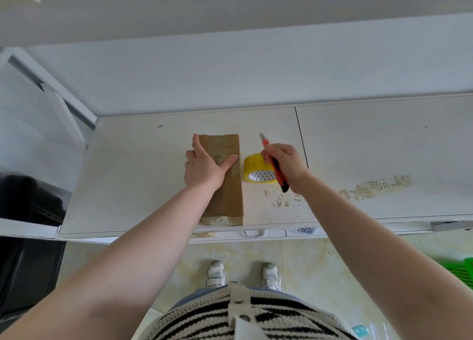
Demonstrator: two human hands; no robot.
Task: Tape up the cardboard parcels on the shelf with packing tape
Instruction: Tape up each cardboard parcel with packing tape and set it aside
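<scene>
A long brown cardboard parcel (pixel 230 191) lies on the white shelf top (pixel 143 176), with clear tape over its top face and near end. My left hand (pixel 206 167) rests on the parcel's far half, thumb stretched across the tape and fingers over its left edge. Just right of the parcel stands a yellowish roll of packing tape (pixel 253 167). My right hand (pixel 285 164) grips an orange utility knife (pixel 277 172) above and beside the roll, its blade end pointing away from me.
A wall rises behind the shelf top. Yellowish residue patches (pixel 373 187) mark the surface to the right. A dark object (pixel 28 201) sits at the left, a green basket (pixel 463 270) on the tiled floor at the right. My shoes (pixel 243 274) stand below the front edge.
</scene>
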